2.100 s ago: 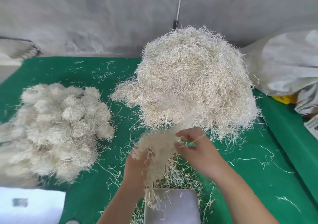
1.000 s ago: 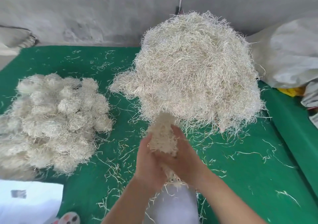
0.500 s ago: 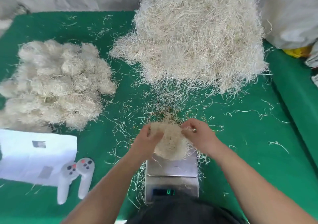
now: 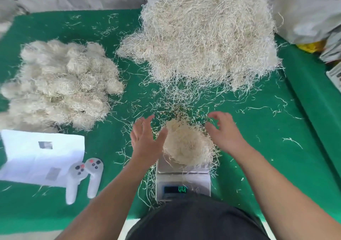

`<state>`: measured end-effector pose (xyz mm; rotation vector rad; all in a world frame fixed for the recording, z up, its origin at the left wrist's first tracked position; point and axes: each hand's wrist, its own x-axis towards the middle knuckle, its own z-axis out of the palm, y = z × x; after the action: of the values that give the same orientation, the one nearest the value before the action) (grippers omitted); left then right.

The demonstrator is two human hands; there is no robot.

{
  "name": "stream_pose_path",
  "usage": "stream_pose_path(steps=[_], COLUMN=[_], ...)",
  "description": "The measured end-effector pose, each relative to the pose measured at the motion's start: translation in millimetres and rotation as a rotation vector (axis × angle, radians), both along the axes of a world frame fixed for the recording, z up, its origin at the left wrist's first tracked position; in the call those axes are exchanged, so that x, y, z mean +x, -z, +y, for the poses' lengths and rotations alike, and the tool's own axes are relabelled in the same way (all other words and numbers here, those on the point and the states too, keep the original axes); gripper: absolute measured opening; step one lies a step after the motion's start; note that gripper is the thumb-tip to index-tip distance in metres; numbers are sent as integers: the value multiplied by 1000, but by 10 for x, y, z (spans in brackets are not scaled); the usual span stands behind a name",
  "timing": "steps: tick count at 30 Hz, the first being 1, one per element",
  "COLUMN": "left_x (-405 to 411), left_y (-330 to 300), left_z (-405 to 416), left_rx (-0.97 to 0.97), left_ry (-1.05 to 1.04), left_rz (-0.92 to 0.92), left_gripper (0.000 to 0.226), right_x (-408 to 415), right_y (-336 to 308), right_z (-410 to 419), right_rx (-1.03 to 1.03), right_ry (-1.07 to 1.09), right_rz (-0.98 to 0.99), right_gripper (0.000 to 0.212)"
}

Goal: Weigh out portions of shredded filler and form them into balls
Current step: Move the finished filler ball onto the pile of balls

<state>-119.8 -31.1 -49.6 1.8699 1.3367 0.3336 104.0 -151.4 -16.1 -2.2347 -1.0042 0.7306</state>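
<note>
A loose clump of pale shredded filler (image 4: 186, 143) lies on the pan of a small silver scale (image 4: 182, 182), whose green display is lit but blurred. My left hand (image 4: 145, 140) hovers just left of the clump with fingers spread, holding nothing. My right hand (image 4: 224, 130) hovers just right of it, fingers relaxed and slightly bent, also empty. A big heap of loose filler (image 4: 206, 34) rises behind the scale. A pile of several formed filler balls (image 4: 59, 82) sits at the left.
Everything rests on a green table cover (image 4: 258, 156) strewn with stray strands. A white box (image 4: 36, 156) and two white handheld controllers (image 4: 84, 177) lie at the front left. A grey-white sack (image 4: 310, 9) and some packaging stand at the right edge.
Both hands pulled a portion from the big heap, brought it down onto the scale, and have now let go, moving apart to either side of the clump.
</note>
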Motion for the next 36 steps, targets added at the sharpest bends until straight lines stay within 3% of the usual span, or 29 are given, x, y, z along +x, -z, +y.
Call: stream_pose_path(steps=[3, 6, 10, 16, 30, 36], left_x=[64, 105, 91, 45, 16, 45], left_y=[-91, -182, -198, -225, -273, -106], left_z=[-73, -151, -214, -232, -238, -202], left_rx=[220, 305, 270, 246, 239, 59], left_ry=[62, 146, 352, 373, 325, 178], left_rz=[82, 154, 181, 314, 89, 52], left_gripper=[64, 67, 74, 75, 55, 63], right_x=[-127, -259, -421, -524, -503, -449], right_y=[-62, -63, 4, 20, 31, 162], right_z=[-8, -40, -88, -127, -161, -143], right_rx=[132, 199, 123, 81, 63, 2], right_ry=[-1, -107, -257, -297, -290, -148], right_rz=[-89, -138, -198, -207, -198, -256], right_gripper=[56, 59, 68, 71, 68, 53])
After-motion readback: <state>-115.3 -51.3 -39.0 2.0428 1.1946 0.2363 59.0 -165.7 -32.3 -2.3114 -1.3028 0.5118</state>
